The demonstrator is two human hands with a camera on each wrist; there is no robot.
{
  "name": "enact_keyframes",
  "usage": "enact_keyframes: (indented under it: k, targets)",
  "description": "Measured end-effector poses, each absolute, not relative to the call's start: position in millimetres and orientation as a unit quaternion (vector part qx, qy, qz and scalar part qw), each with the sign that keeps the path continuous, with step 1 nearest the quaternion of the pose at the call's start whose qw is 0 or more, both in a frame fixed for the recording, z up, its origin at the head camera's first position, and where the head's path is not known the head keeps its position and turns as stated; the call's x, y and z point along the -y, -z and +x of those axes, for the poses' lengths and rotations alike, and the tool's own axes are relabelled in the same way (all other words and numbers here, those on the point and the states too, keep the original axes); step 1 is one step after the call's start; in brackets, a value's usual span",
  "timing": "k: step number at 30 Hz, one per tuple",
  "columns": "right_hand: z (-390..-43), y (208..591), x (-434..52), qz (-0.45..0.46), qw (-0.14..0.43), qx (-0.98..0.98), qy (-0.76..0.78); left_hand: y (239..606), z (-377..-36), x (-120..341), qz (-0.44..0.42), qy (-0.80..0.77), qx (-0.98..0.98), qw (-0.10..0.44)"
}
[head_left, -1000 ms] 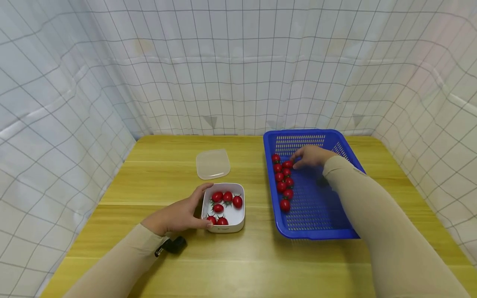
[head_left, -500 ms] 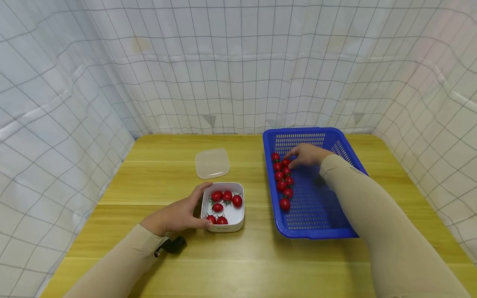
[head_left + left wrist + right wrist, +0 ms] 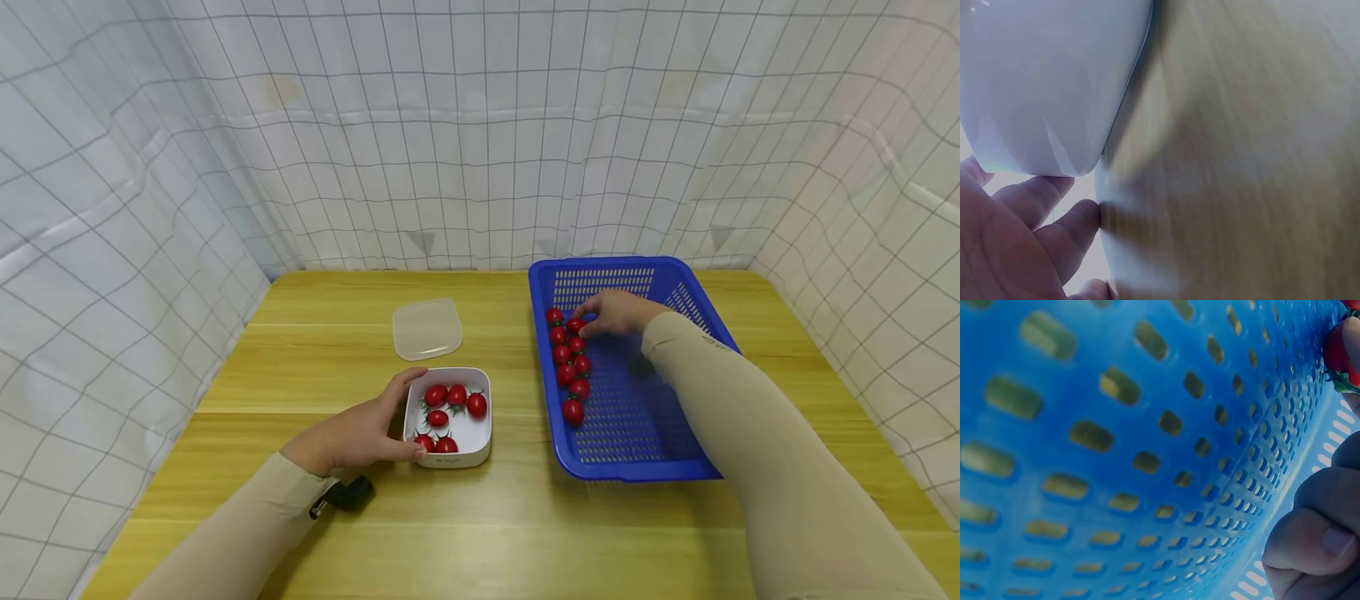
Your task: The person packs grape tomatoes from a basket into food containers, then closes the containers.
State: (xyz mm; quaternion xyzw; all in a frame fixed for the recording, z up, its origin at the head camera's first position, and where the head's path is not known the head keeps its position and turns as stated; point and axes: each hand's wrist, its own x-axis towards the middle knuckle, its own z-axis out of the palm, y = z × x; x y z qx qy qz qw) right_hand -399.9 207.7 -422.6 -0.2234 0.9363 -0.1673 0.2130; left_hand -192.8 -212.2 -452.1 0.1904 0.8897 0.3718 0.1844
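A small square white box (image 3: 474,457) with several red cherry tomatoes (image 3: 435,395) inside stands left of centre on the table. My left hand (image 3: 363,432) grips it from the left, thumb at its near side and a finger at its far corner. In the left wrist view, fingertips touch the box wall (image 3: 1047,81). Inside the blue basket (image 3: 551,392), my right hand (image 3: 624,313) pinches a cherry tomato (image 3: 576,324) at the top of a double row along the left side. The right wrist view shows that tomato (image 3: 1336,353) under the thumb, its green stem visible.
A translucent square lid (image 3: 427,330) lies behind the white box on the wooden table (image 3: 480,546). More tomatoes (image 3: 573,412) line the basket's left wall. White gridded curtains (image 3: 480,133) enclose the table at the back and sides.
My right hand has moved slightly left within the basket and its fingers have come onto the tomato. The left hand and the box have hardly moved.
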Motion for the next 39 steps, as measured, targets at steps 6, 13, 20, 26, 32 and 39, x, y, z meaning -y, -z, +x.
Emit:
enact_keyframes:
  k: [6,13,20,26,32,39]
  targets:
    - [-403.1,425.3,-207.1,-0.237,0.207,-0.937,0.152,451.3,-192.9,211.9,0.19,-0.373,-0.889,0.184]
    - [-408.3,431.8,-207.4,-0.238,0.215,-0.936,0.144,452.9,-191.4,211.6,0.19,-0.374,-0.889,0.183]
    - [-407.2,430.4,-207.2,-0.246,0.21,-0.936,0.142,451.8,-191.4,210.9,0.188,-0.376,-0.888,0.186]
    - [-405.8,426.8,-204.8,-0.232,0.221,-0.937,0.139,449.4,-191.7,209.7,0.188,-0.373,-0.889,0.187]
    - [-404.4,424.9,-203.7,-0.24,0.217,-0.938,0.122,449.7,-191.7,210.0,0.191,-0.372,-0.89,0.183]
    - [-405.3,426.6,-203.6,-0.235,0.216,-0.939,0.129,449.5,-191.5,209.3,0.192,-0.372,-0.889,0.185]
